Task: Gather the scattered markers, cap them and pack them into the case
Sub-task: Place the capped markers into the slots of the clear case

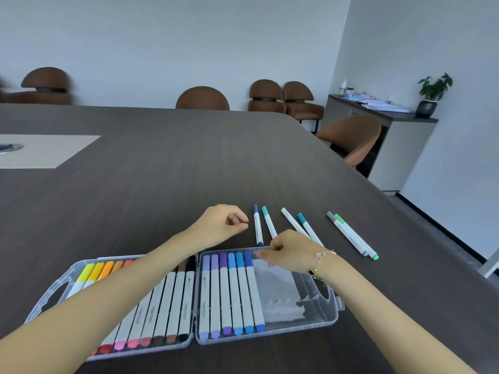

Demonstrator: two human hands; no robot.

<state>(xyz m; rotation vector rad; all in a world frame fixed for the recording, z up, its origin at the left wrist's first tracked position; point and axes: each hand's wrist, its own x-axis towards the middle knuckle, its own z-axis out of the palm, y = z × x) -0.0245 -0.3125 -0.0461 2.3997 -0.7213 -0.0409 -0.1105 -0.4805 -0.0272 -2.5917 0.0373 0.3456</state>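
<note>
Head view is showing a clear plastic hinged marker case (321, 323) lying open on a dark wood-grain table (162, 171), its left half full of warm-coloured markers and its right half holding six purple and blue markers (232, 290) with bare slots beside them. Six loose white-barrelled markers are lying on the table just beyond the case: a dark blue marker (258, 225), a teal marker (269, 222), a white-ended marker (294, 222), a turquoise marker (307, 226), and a grey marker (348, 233) touching a green marker (356, 236) well to the right.

The left hand (221, 225) is hovering just beside the dark blue marker with its fingers curling inward and gripping nothing. The right hand (286, 252) is sitting over the far rim of the case, fingers bunched; whether it is pinching something small I cannot tell.

The step in hand is probably picking up the next loose marker. To do it well, the left hand should be taking the dark blue one by mid-barrel, checking that both end caps are seated, then laying it flat into the nearest bare slot, cap end matching its neighbours.
</note>
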